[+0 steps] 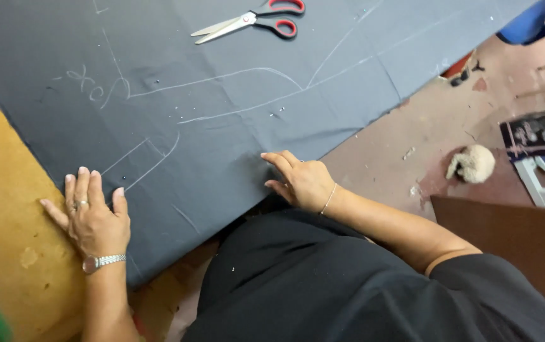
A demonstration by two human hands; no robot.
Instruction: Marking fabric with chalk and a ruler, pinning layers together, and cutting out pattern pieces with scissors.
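A large dark grey cloth point(222, 107) lies spread over a yellow-brown table point(0, 209), marked with white chalk lines. My left hand point(92, 215), with a ring and a silver wristwatch, rests flat with fingers apart on the cloth's near left edge, partly on the table. My right hand point(301, 180), wearing a thin bracelet, presses its fingertips on the cloth's near edge where it hangs over the table side. Red-handled scissors point(250, 20) lie shut on the cloth at the far side, well away from both hands.
The reddish floor point(412, 126) is to the right of the table. On it lie a crumpled pale lump point(473, 164), printed papers point(534, 136) and a white frame piece point(538, 187). A brown board point(513, 234) stands near my right arm. Blue fabric point(532, 22) shows at top right.
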